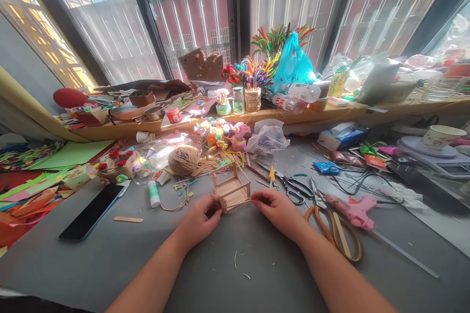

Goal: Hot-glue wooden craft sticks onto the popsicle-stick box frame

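Craft-stick frame (233, 197) is right of the twine ball (183, 160); our left hand (199, 216) and right hand (273, 208), nearly closed, pinch its 2 near corners. We should press lightly, keeping it square.

The left hand (201, 217) grips the left corner of a wooden-stick frame (235, 199), the right hand (271, 205) touches its right corner, perhaps pinching it, and on the table (205, 279) a twine ball (183, 160) lies beyond, with brown-handled scissors (333, 229) and a pink glue gun (355, 211) at right.
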The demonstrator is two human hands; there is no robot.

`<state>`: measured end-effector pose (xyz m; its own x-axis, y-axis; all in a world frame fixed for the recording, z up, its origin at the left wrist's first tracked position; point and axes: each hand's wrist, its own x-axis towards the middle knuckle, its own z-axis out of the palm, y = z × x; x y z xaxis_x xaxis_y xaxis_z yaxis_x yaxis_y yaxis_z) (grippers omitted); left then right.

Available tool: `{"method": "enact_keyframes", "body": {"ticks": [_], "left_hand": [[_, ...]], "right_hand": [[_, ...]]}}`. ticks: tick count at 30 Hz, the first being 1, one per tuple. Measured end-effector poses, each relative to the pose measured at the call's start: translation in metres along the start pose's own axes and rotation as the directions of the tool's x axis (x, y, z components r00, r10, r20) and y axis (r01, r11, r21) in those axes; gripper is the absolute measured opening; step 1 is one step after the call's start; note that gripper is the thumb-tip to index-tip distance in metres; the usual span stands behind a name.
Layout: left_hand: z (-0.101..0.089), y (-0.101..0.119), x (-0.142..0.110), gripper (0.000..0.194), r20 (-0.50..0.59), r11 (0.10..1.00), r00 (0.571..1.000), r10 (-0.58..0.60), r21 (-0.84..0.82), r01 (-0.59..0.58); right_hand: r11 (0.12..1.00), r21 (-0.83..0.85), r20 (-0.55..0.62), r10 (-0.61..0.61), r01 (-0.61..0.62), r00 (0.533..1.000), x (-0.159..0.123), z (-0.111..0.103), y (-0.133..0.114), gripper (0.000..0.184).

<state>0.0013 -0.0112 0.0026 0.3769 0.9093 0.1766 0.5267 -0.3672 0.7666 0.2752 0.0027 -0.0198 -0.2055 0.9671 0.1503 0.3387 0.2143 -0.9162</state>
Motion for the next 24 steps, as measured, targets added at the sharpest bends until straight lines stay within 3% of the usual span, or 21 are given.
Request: {"method": "enact_keyframes", "body": {"ticks": [16, 24], "left_hand": [[0.0, -0.001, -0.001, 0.012, 0.013, 1.0, 1.0, -0.01, 0.021, 0.01], [0.0, 0.0, -0.003, 0.017, 0.038, 1.0, 0.999, -0.01, 0.023, 0.009]], "right_hand": [[0.999, 0.038, -0.007, -0.031, 0.031, 0.999, -0.004, 0.0, -0.008, 0.015], [0.99, -0.006, -0.045, -0.139, 0.139, 0.989, -0.014, 0.014, -0.021, 0.008]]}}
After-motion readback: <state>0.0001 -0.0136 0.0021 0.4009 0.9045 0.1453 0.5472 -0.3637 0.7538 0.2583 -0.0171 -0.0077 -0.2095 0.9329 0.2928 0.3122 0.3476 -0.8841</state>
